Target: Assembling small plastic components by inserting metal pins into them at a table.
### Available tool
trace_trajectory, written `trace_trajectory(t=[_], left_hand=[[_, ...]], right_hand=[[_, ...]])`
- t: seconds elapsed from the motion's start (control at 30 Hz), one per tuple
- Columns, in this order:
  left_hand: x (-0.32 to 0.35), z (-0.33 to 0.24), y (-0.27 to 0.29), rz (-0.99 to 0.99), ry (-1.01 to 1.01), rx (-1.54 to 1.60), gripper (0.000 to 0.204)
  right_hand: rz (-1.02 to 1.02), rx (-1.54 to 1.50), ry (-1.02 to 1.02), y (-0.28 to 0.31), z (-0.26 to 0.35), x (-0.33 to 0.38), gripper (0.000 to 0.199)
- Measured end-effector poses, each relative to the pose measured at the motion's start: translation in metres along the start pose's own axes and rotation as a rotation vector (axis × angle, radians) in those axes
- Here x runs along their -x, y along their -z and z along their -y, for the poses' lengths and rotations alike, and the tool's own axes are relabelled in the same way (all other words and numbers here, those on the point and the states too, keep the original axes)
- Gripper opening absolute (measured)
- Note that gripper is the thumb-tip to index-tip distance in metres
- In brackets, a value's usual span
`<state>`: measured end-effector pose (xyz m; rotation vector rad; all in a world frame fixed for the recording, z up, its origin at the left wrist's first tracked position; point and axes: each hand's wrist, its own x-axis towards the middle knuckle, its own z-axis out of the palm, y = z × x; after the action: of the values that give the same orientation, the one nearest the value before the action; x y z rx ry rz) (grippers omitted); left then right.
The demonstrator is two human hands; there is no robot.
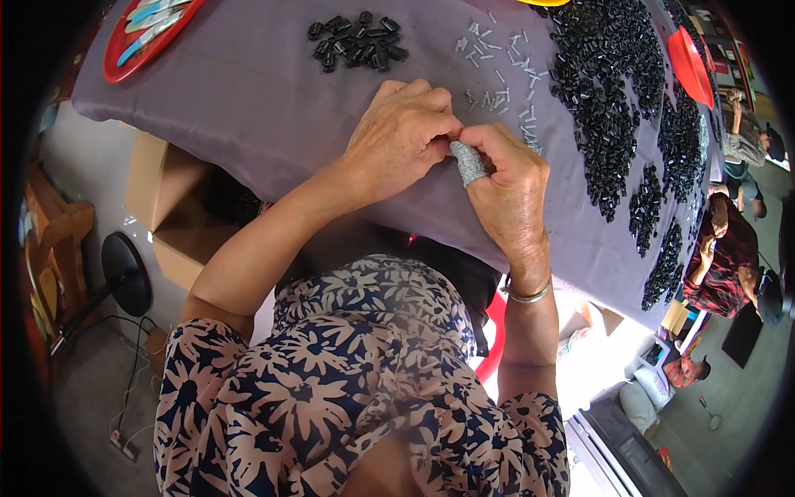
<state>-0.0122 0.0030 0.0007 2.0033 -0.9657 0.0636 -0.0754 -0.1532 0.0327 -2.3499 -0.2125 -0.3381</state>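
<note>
My left hand and my right hand meet over the near edge of the cloth-covered table, fingertips pinched together. Whatever they hold between them is too small and too covered by fingers to make out. A grey, glittery wrap covers my right thumb, and a bracelet circles that wrist. Just beyond my left hand lies a small pile of black plastic pieces. Small clear or silvery pins are scattered past my right hand. Farther right spreads a large mass of similar black pieces.
A red tray with blue-and-white handled tools sits at the far left. On the right stands a red dish, and a yellow rim shows at the top. An open cardboard box is below the table. Other people work at the far right.
</note>
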Motion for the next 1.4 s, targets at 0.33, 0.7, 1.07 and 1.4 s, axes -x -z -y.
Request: trace_trajectory(t=[0.33,0.7,1.07,1.4], left_hand=[[-0.004,0.000,0.004,0.021,-0.019,-0.034,0.020],[-0.006,-0.002,0.008,0.080,-0.011,-0.009,0.016],[-0.006,-0.004,0.008,0.078,0.020,0.024,0.016],[-0.006,-0.003,0.006,0.073,0.025,0.017,0.011]], right_hand=[[-0.225,-0.069,-0.111,-0.016,0.002,0.007,0.013],[-0.307,-0.158,-0.285,0.082,-0.055,0.037,0.023],[-0.208,0.323,-0.338,0.103,-0.090,0.040,0.025],[-0.336,0.156,-0.390,0.114,-0.102,-0.003,0.019]])
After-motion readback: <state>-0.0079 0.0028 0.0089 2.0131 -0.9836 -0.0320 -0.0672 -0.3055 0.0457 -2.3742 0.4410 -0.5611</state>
